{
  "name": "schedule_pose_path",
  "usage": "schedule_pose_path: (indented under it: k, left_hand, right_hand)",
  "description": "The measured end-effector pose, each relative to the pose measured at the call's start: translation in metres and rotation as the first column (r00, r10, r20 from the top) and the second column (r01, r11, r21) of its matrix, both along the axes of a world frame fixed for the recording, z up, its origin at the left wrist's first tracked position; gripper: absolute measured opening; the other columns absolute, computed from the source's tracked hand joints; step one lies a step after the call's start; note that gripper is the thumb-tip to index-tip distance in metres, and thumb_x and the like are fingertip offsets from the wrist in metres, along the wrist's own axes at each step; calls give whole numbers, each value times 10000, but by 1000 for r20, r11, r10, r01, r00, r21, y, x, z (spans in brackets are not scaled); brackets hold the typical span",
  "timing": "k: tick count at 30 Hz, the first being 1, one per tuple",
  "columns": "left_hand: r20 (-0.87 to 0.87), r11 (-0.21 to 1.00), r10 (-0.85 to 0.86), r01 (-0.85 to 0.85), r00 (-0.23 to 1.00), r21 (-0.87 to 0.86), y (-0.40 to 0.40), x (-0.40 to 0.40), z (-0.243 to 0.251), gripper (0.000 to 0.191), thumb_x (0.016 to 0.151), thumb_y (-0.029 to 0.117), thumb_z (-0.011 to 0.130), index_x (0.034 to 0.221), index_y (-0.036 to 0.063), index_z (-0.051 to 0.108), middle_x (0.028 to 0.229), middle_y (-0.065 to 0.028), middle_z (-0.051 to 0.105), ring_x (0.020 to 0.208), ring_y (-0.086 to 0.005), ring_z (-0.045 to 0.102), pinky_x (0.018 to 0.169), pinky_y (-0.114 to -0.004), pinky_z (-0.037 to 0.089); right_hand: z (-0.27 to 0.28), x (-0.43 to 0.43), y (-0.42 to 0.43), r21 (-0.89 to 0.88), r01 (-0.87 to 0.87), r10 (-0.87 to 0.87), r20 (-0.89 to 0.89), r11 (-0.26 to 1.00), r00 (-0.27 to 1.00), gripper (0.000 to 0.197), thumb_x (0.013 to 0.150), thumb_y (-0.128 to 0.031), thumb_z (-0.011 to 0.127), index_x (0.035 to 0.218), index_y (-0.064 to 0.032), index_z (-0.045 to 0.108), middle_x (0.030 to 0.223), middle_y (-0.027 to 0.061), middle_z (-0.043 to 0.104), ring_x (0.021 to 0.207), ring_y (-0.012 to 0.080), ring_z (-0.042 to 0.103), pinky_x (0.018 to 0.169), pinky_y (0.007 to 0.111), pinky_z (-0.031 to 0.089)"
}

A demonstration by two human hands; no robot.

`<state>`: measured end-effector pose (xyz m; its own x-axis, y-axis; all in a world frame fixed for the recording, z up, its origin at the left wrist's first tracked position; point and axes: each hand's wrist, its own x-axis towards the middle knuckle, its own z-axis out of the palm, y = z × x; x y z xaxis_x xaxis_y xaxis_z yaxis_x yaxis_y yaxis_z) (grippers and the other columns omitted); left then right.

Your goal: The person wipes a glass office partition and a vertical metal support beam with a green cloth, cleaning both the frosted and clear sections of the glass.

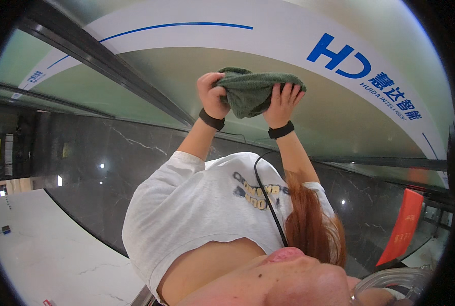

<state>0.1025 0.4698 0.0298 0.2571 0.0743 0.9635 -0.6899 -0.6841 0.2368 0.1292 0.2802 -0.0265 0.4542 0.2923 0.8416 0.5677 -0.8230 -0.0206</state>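
Observation:
A dark green cloth [248, 93], bunched and folded, is stretched between my two hands. My left hand [214, 95] grips its left end, fingers curled into the fabric. At the other end, my right hand [282, 102] holds the cloth with its fingers spread over the near side; its thumb is hidden. Black bands circle both wrists, one on the left [211, 120] and one on the right [281, 130]. Beyond the cloth stands a frosted glass partition [166, 72]. Whether the cloth touches the glass, I cannot tell.
A white strip with blue lettering [330, 55] crosses the glass. Dark metal framing [108, 57] divides the panels. Dark marbled flooring [108, 153] meets a white marbled surface [59, 237]. A red banner [401, 229] stands at the right. A black cable [267, 197] hangs across my shirt.

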Motion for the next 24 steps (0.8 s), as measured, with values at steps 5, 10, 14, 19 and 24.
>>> schedule_pose_path:
  k: [5,10,14,19,24]
  left_hand:
    - [-29,992,73,-75,997,-99,-6,-1,-54,232,711,46,598,827,120,411,1027,-114,538,912,-313,508,777,-402,426]
    - [-413,996,42,-71,910,-55,-16,-32,-96,291,662,-28,602,847,78,404,1031,-128,533,920,-343,499,802,-373,420]
    - [-605,935,-245,19,758,-354,-23,-53,-98,360,631,-108,579,868,68,371,997,-122,503,907,-282,484,825,-298,400]
    - [-553,772,-580,189,598,-606,-56,-71,-68,359,698,-99,598,879,78,344,947,-54,471,886,-149,445,798,-235,388]
    - [-285,382,-808,92,515,-920,-66,-97,-72,298,804,-34,605,946,93,376,994,-3,490,916,-106,481,811,-234,413]
  right_hand:
    - [-27,-4,-1,-89,1,1,26,996,1000,396,733,-126,551,1128,-154,568,1183,62,481,1133,285,405,953,488,265]
    - [-74,-24,-28,-356,-108,10,-265,928,964,578,721,-103,559,1289,-150,457,1309,61,433,1229,289,357,1029,464,257]
    - [-65,-59,-30,3,-353,297,-546,936,783,877,597,-135,684,1386,-106,300,1425,157,282,1315,335,263,1078,507,184]
    - [-67,-92,-38,569,-427,710,-588,703,387,974,658,-124,680,1438,-108,97,1434,174,270,1278,363,331,1039,438,296]
    - [-67,-96,-48,654,-372,746,-500,659,440,963,670,-42,653,1438,-108,78,1427,176,281,1193,393,432,936,372,429]
